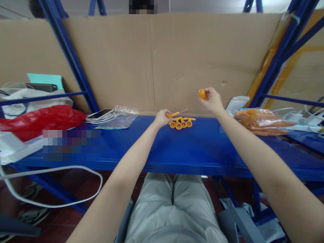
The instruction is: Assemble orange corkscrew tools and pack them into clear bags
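Observation:
My left hand [162, 118] is closed around an orange plastic tool [174, 114] with a ribbed shaft and a thin twisted metal spike. The spike points right, above the blue shelf. Just under and beside it, several orange plastic pieces [179, 125] with round, cup-like ends lie grouped on the shelf. Farther right, my right hand [213, 100] is raised and grips a short orange cylindrical piece [203, 95] by its lower part. That piece is held apart from the tool, and my fingers hide part of it.
A clear bag of orange parts [260, 118] lies to the right on the blue shelf [197, 152]. Left are a flat plastic bag [121, 118], a phone with white cable [101, 114] and a red plastic bag [43, 121]. A cardboard panel [177, 60] stands behind, between blue posts.

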Action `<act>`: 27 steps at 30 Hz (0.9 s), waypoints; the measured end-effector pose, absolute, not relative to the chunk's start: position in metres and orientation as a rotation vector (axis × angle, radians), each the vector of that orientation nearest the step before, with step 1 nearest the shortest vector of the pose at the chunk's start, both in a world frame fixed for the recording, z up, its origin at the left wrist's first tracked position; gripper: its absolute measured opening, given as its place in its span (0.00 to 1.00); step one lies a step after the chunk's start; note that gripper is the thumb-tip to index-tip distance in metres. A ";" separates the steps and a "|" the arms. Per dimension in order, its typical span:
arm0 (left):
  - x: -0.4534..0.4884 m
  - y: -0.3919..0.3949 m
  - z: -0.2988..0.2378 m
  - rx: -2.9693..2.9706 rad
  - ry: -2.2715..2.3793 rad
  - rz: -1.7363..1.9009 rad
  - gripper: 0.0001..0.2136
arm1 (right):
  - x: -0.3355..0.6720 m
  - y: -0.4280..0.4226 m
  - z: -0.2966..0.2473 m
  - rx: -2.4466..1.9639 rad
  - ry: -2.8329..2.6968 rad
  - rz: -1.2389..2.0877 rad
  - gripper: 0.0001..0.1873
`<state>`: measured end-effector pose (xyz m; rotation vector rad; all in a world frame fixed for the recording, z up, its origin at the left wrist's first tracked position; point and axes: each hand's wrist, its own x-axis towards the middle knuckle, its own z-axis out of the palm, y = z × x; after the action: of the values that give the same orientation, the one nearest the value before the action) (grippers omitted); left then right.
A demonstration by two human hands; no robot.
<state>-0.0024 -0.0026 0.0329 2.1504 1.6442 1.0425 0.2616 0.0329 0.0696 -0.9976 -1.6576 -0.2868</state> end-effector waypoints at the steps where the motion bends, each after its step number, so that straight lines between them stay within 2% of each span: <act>1: -0.003 -0.004 0.031 2.150 1.673 1.046 0.17 | 0.256 0.026 0.066 -0.997 -1.691 -0.284 0.13; 6: -0.006 -0.006 0.021 2.160 1.726 1.066 0.18 | 0.241 0.004 0.026 -1.031 -1.757 -0.326 0.15; 10: -0.006 -0.004 0.016 2.223 1.731 1.115 0.17 | 0.241 -0.002 0.001 -1.129 -2.007 -0.204 0.18; 21: -0.005 -0.004 0.009 2.385 1.733 1.121 0.16 | 0.238 -0.011 0.001 -1.078 -2.061 -0.154 0.22; 27: -0.005 -0.007 0.010 2.400 1.728 1.077 0.16 | 0.236 -0.013 0.000 -1.223 -2.080 -0.156 0.22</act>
<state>-0.0055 -0.0073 0.0105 2.3995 1.7280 1.0769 0.2365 -0.0128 -0.0001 -1.2233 -2.0800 -0.1561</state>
